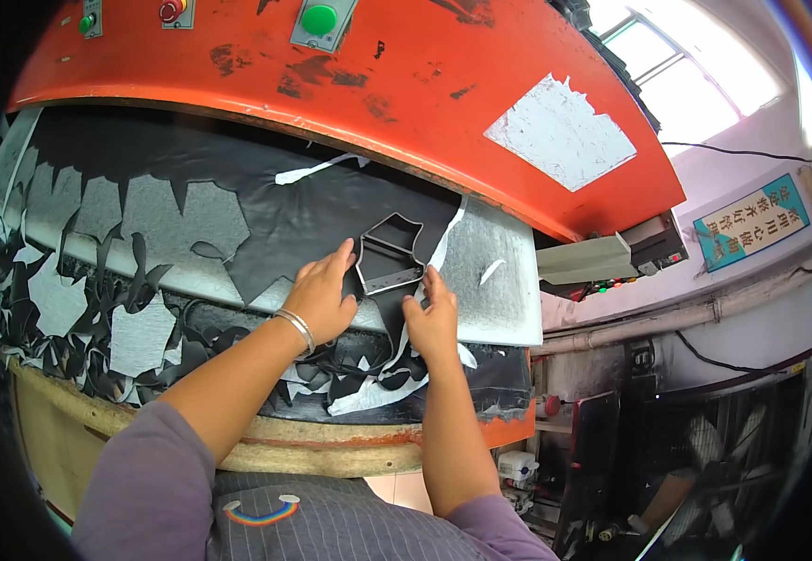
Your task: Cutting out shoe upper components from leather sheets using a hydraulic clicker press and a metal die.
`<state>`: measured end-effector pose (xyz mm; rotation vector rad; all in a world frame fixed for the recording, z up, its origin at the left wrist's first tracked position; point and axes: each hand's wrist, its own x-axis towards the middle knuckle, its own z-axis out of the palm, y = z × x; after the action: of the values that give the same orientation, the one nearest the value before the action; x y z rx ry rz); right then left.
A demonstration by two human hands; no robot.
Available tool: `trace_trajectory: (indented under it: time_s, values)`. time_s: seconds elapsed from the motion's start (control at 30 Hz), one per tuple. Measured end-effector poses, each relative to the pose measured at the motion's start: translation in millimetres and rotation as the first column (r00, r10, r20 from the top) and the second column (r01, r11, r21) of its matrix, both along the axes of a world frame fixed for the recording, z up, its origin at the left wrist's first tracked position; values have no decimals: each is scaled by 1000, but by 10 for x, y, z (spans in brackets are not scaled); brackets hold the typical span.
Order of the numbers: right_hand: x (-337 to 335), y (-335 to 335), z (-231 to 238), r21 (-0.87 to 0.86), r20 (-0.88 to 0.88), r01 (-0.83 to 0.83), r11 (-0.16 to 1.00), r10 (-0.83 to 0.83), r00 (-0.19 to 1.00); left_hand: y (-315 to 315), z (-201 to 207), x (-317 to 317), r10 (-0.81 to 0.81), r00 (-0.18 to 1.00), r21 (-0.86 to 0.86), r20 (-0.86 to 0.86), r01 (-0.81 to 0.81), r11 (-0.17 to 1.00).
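Note:
A metal cutting die [394, 280], an open-topped angular frame with a crossbar, stands on a black leather-like sheet [284, 220]. My left hand [320, 297] holds the die's left side, fingers stretched along its edge and thumb near its lower corner. At the lower right corner, my right hand [432, 316] grips it with forefinger and thumb. The die sits between both hands, near the sheet's right edge. Beneath the sheet lies a pale cutting board [495, 309], bare on the right and showing through cut-out gaps on the left.
An orange press beam [406, 103] with a green push button [319, 20] and a red knob [172, 9] spans the far side. Black and white offcuts [97, 323] heap along the near left edge. A padded rail [322, 457] runs before me. Shelving stands at right.

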<state>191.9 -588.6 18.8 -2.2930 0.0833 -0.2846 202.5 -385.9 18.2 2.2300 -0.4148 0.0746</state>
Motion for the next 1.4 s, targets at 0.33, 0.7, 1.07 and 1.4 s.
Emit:
trace_trajectory:
  time_s: [0.33, 0.7, 1.07, 1.4]
  values:
    - [-295, 41, -18, 51, 47, -136, 989, 134, 990, 209, 22, 71, -34, 996, 130, 85, 23, 991]
    - [414, -393, 167, -202, 35, -289, 936, 302, 953, 83, -18, 108, 10, 995, 121, 102, -22, 992]
    - [391, -247, -50, -61, 127, -94, 994, 101, 987, 133, -69, -10, 211, 963, -145, 166, -188, 971]
    - [600, -480, -262, -45, 222, -59, 997, 67, 973, 90, -144, -143, 137, 930, -42, 342, -130, 991]
